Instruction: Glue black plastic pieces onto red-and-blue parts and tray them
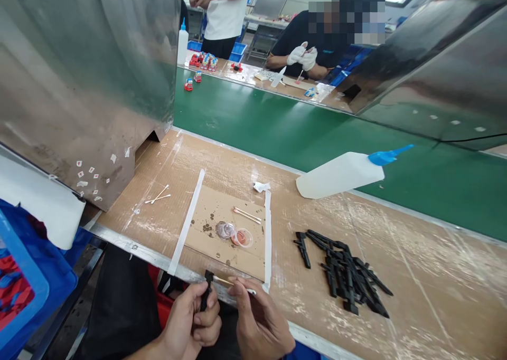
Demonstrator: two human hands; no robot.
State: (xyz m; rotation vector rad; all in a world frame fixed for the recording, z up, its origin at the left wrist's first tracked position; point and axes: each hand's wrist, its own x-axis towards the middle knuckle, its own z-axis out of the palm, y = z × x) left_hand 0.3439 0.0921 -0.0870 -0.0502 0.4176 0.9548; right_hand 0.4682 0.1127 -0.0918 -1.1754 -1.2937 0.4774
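Note:
At the table's front edge, my left hand (pixel 190 318) is closed round a small black plastic piece (pixel 206 290), which looks like a toy gun and stands roughly upright. My right hand (pixel 259 318) pinches a cotton swab (pixel 222 281); its far tip is at the black piece, touching or very close. Just beyond both hands lies a taped-down cardboard sheet (pixel 245 262). On it are a small round dish with reddish contents (pixel 242 238), a clear crumpled-looking lid or cup (pixel 225 230) and two swabs (pixel 247 215). To the right rests a pile of similar black toy guns (pixel 348 275).
A white bottle with a blue nozzle (pixel 340 175) leans behind the pile. Two crossed swabs (pixel 158 195) lie left. Metal panels (pixel 87 59) flank the bench, and a green belt (pixel 253 117) runs behind. Across it, a gloved co-worker (pixel 301 56) handles something; another person (pixel 225 11) stands.

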